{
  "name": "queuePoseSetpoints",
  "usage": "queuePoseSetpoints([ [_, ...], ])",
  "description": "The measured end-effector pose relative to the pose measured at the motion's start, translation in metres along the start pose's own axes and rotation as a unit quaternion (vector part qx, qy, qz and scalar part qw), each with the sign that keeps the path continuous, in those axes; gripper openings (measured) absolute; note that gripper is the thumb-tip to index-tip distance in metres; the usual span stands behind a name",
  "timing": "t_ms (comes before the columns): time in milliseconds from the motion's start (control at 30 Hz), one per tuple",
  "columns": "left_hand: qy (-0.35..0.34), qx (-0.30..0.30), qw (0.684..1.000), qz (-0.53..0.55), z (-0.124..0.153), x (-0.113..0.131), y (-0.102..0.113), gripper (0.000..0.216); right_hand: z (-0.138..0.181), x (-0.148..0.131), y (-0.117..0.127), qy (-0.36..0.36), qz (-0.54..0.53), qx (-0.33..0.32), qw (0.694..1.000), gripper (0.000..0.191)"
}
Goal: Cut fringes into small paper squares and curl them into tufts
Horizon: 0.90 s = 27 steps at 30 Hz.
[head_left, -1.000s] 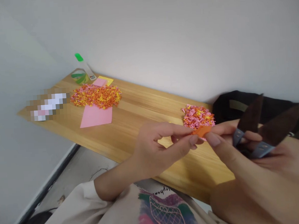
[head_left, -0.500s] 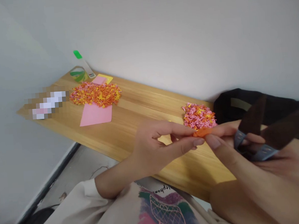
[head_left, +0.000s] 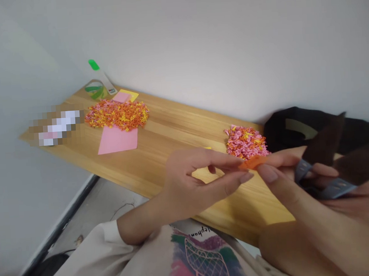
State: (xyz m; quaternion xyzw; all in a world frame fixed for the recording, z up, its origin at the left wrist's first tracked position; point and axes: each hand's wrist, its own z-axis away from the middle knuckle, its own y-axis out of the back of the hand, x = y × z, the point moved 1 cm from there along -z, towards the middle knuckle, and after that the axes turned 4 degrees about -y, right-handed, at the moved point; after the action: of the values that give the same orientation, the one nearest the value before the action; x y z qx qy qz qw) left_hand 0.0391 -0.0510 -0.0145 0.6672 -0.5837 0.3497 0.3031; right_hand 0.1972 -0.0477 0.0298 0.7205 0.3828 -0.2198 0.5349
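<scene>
A small, crumpled-looking orange piece of paper (head_left: 253, 163) is pinched between my two hands above the table. My left hand (head_left: 190, 179) grips its left end with thumb and forefinger. At the right end, the thumb and forefinger of my right hand (head_left: 303, 189) close on it. That same hand also carries scissors (head_left: 339, 184) with blue-grey handles, their dark blades spread apart and pointing up to the right. Just beyond the paper lies a pile of pink, orange and yellow paper shreds (head_left: 245, 141).
A larger heap of shreds (head_left: 117, 113) partly covers a pink sheet (head_left: 119, 141) on the wooden table (head_left: 177, 126). Behind it are a tape roll (head_left: 96, 91), a green-tipped cutter-like tool (head_left: 102, 76) and a yellow sheet (head_left: 134, 95). A black bag-like item (head_left: 286, 123) sits by the wall.
Both hands still pinch the orange paper, which now looks a little more spread out. My right hand and the scissors have shifted slightly to the right.
</scene>
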Motion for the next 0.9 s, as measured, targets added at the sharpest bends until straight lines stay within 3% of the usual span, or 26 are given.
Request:
queuePoseSetpoints([
  [167, -0.061, 0.013, 0.996, -0.061, 0.0, 0.0032, -0.0024, 0.008, -0.0002, -0.0005, 0.0013, -0.009, 0.002, 0.009, 1.0, 0.011],
  [467, -0.068, 0.01, 0.994, -0.079, -0.0014, 0.0051, -0.002, 0.007, 0.0017, 0.0007, 0.0031, -0.009, 0.006, 0.023, 1.0, 0.012],
  [900, 0.021, -0.014, 0.998, 0.058, -0.0034, 0.0015, -0.0005, 0.003, 0.0016, 0.0051, 0.0034, -0.025, 0.03, 0.022, 0.999, 0.007],
])
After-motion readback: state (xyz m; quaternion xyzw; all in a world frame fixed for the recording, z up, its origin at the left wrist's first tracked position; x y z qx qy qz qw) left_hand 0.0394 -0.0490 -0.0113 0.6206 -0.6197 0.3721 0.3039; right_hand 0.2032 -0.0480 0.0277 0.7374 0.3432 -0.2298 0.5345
